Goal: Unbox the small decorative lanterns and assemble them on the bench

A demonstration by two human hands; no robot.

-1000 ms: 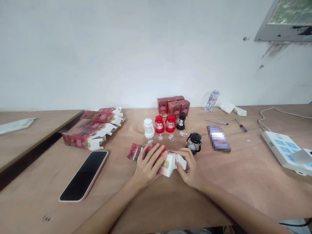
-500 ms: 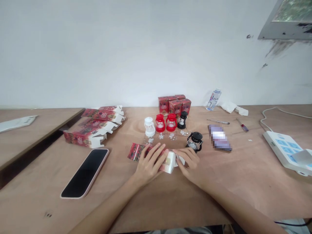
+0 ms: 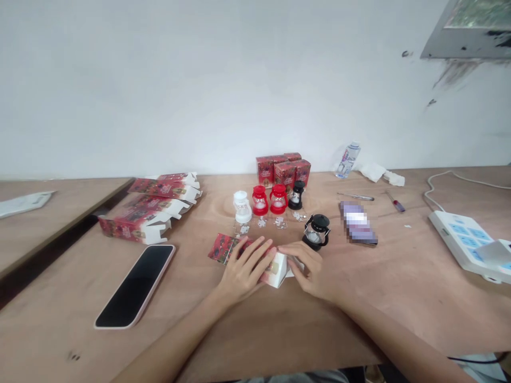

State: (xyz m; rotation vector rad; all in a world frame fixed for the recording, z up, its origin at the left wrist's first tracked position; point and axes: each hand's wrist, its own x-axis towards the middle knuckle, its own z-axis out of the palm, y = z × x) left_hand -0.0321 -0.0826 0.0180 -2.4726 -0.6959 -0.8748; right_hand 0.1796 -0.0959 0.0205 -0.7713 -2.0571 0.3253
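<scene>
My left hand (image 3: 244, 270) lies over a small red printed cardboard box (image 3: 222, 248), fingers stretched along its top and gripping it against the table. At the box's right end, my right hand (image 3: 308, 268) closes its bent fingers on the white flaps; part of that end is hidden behind them. Just beyond my right hand stands a black mini lantern (image 3: 317, 232). Farther back are a white lantern (image 3: 242, 206), two red lanterns (image 3: 260, 200) and a second black lantern (image 3: 296, 196), with small clear-and-white pieces (image 3: 262, 222) lying in front of them.
Several closed red boxes (image 3: 285, 173) stand by the wall. Flattened boxes (image 3: 136, 215) lie at left, near a dark phone (image 3: 136, 287). To the right are a second phone (image 3: 358, 223), tweezers (image 3: 356, 197), a screwdriver (image 3: 396, 203), a bottle (image 3: 348, 159), tissues (image 3: 375, 171) and a power strip (image 3: 467, 239).
My right fingers have shifted slightly at the box's white end, whose front face looks more closed up. My left hand stays on the box. The view has moved a little.
</scene>
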